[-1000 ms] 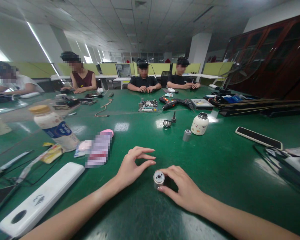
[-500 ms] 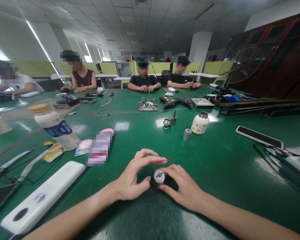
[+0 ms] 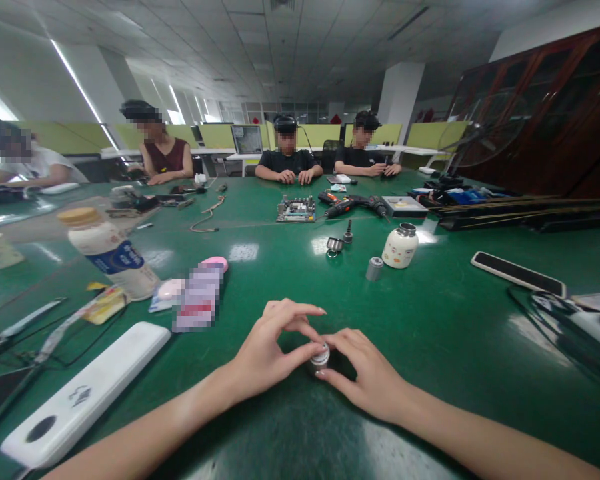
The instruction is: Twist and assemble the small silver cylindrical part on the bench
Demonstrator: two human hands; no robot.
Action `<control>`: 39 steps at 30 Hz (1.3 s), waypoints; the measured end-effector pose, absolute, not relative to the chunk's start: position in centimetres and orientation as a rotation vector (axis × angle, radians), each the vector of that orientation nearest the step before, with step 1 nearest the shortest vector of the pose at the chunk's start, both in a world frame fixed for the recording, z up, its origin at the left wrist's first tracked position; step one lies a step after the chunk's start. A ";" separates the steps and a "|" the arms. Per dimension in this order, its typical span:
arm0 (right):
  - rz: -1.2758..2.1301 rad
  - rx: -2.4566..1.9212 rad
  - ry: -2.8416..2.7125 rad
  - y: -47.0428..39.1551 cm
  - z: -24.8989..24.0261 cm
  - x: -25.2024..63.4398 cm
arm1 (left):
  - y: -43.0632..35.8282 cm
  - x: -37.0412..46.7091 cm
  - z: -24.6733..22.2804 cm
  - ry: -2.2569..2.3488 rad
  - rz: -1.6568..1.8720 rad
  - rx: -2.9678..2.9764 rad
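A small silvery metal cylinder (image 3: 320, 360) stands on the green table (image 3: 280, 267), low in the middle of the view. My right hand (image 3: 367, 373) holds its right side between thumb and fingers. The thumb and a finger of my left hand (image 3: 275, 343) pinch at the cylinder's top, partly covering it, while the index finger stretches out above. Farther off, a second metal cylinder (image 3: 375, 269) stands beside a white bottle (image 3: 401, 247) that has no lid on. Behind them lie a metal cap with a ring (image 3: 335, 247) and a small dark fitting (image 3: 349, 231).
On the left are a long white device (image 3: 87, 393), a drink bottle (image 3: 113, 257) and a purple packet (image 3: 200, 297). A circuit board (image 3: 296, 209) and power drills (image 3: 355, 207) lie at the back. A black-and-white bar (image 3: 517, 273) is on the right. Several people sit around the table.
My left hand has moved in from beside the cylinder, and its thumb and finger have closed at the top. My right hand has stayed in place.
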State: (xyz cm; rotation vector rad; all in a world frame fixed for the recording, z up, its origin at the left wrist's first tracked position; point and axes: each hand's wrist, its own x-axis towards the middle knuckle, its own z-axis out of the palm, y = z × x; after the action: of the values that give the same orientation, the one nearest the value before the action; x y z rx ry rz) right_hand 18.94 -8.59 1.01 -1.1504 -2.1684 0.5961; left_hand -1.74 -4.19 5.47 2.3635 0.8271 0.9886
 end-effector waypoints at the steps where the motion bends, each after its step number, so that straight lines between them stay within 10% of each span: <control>1: 0.598 -1.156 -2.168 -8.6 1.0 18.9 | -3.9 -1.9 5.6 0.855 1.019 2.342; 39: 0.577 -1.123 -2.169 -8.5 0.9 19.0 | -3.8 -2.1 5.5 0.774 0.848 2.306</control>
State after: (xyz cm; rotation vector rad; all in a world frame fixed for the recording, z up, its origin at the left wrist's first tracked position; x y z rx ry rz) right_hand 18.95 -8.55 0.91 -1.1231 -2.1687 0.5772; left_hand -2.13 -3.84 5.54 2.3063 0.7742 0.8484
